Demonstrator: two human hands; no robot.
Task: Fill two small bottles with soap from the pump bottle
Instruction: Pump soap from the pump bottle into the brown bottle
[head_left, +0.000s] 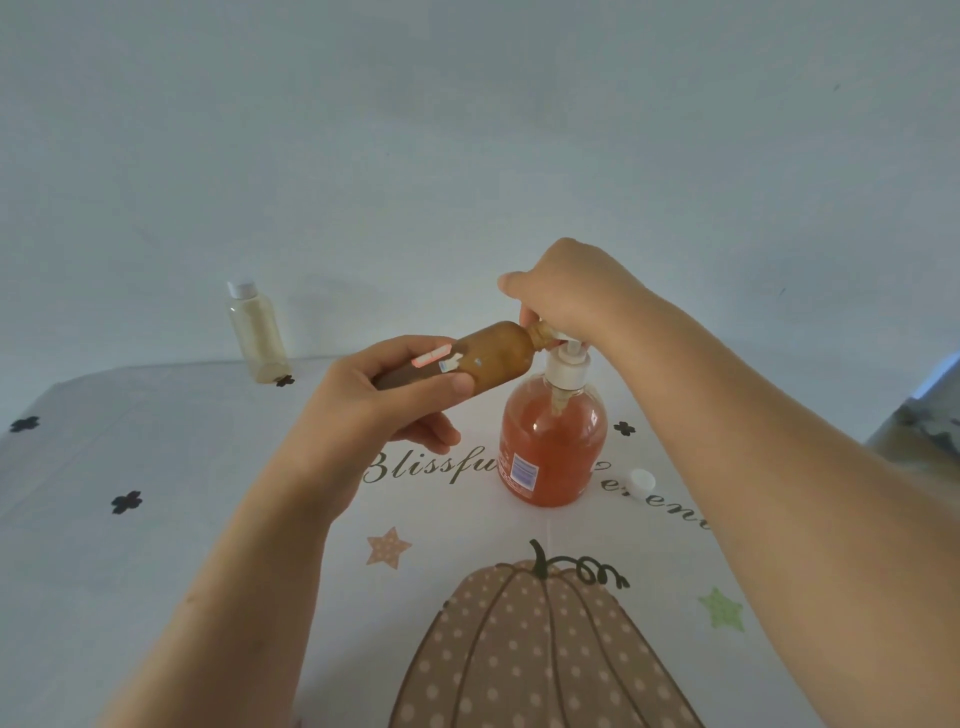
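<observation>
A small brown bottle (493, 358) is gripped round its lower body by the left hand (384, 400), thumb and fingers curled about it. It is held above the table and tilted almost level, its open neck brought up to the spout of the pump bottle (553, 441). A small pink and white label is seen on its side. The pump bottle stands upright on a printed tablecloth (208, 467); it is clear, rounded and filled with orange soap, and its white pump head (569, 364) is grasped from above by the right hand (566, 291), fingers curled down over it. A second small bottle (257, 332), pale and white-capped, stands well apart at the far left. A loose white cap (640, 480) lies just right of the pump bottle.
</observation>
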